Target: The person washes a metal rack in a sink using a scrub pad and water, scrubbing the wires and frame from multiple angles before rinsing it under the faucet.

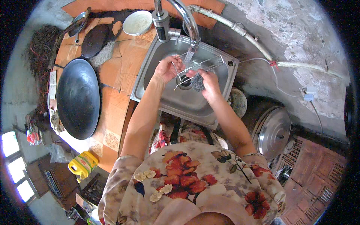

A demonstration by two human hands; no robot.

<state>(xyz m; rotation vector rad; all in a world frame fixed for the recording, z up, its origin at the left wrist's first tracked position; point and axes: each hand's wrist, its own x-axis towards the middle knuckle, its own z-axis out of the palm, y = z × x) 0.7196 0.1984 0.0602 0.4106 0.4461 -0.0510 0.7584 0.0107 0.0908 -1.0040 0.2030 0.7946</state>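
Over the stainless steel sink (150,80), my left hand (169,68) is closed on one side of a thin metal wire rack (204,64). My right hand (209,83) grips a grey steel wool scrubber (197,82) against the rack's wires. The rack is tilted, its far end reaching to the right above the basin. Water runs from the chrome faucet (194,35) and falls between my hands onto the rack. Part of the drain (184,83) shows below the rack.
To the left, a large black wok (78,99) lies on the orange tiled counter (116,103). Behind it are a dark round lid (95,40) and a white bowl (137,23). A yellow jug (83,165) stands lower left. Large metal lids (275,131) lean right of the sink.
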